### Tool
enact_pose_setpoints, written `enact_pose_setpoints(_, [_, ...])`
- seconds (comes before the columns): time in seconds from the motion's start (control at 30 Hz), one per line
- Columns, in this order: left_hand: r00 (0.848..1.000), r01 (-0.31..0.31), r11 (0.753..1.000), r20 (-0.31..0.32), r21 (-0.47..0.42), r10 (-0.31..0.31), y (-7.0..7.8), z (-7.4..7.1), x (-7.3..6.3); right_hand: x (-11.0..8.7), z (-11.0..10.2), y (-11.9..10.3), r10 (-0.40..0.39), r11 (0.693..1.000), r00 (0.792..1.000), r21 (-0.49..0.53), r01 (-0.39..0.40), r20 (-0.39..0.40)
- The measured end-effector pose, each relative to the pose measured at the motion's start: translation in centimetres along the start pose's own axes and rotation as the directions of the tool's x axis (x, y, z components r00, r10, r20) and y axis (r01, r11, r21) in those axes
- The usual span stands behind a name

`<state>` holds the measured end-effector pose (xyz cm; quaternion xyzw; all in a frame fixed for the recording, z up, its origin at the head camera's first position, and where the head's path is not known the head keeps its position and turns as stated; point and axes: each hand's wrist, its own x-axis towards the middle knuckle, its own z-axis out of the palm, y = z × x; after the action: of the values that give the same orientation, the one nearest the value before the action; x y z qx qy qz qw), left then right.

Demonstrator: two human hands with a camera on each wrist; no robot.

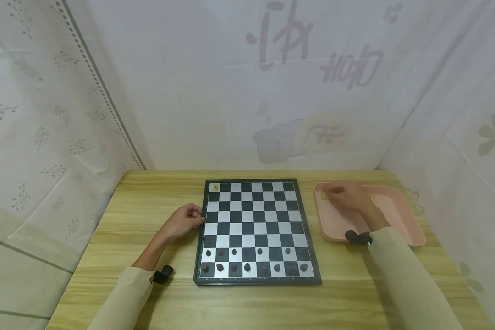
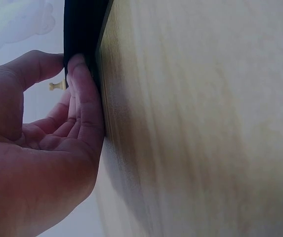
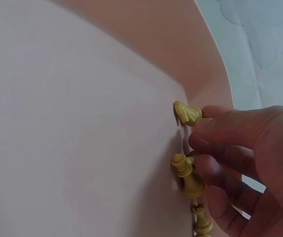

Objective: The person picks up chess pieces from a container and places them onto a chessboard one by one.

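My left hand (image 1: pixel 184 221) is at the left edge of the chessboard (image 1: pixel 248 241), thumb on its rim and fingers curled against its side. In the left wrist view, the board's dark edge (image 2: pixel 84 27) lies between thumb and fingers. My right hand (image 1: pixel 350 198) reaches into the pink tray (image 1: pixel 410 224). Its thumb and forefinger pinch a cream chess knight (image 3: pixel 188 113) by the base, close to the tray wall. Beneath the other fingers lie a larger cream piece (image 3: pixel 188 177) and a cream rook (image 3: pixel 201 219).
Dark chess pieces (image 1: pixel 247 266) fill the two near rows of the board. One cream piece (image 1: pixel 215 186) stands on the far left corner square. More cream pieces (image 1: pixel 372 198) lie in the tray, partly behind my right hand. A patterned cloth (image 1: pixel 214 114) hangs behind the wooden table (image 1: pixel 156 197).
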<state>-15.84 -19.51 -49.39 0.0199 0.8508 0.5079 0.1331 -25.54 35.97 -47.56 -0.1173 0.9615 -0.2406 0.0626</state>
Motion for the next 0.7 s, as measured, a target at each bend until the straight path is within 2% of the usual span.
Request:
enact_pose_setpoints(0.27, [1.0, -0.009, 1.0, 0.001, -0.002, 0.009, -0.15, 0.0, 0.12, -0.19, -0.24, -0.5, 0.041, 0.999, 0.999, 0.007, -0.041, 0.018])
enact_pose_setpoints(0.7, [1.0, -0.011, 1.0, -0.003, 0.001, 0.011, -0.18, 0.02, 0.14, 0.25, -0.15, -0.32, -0.051, 0.997, 0.997, -0.054, 0.054, 0.057])
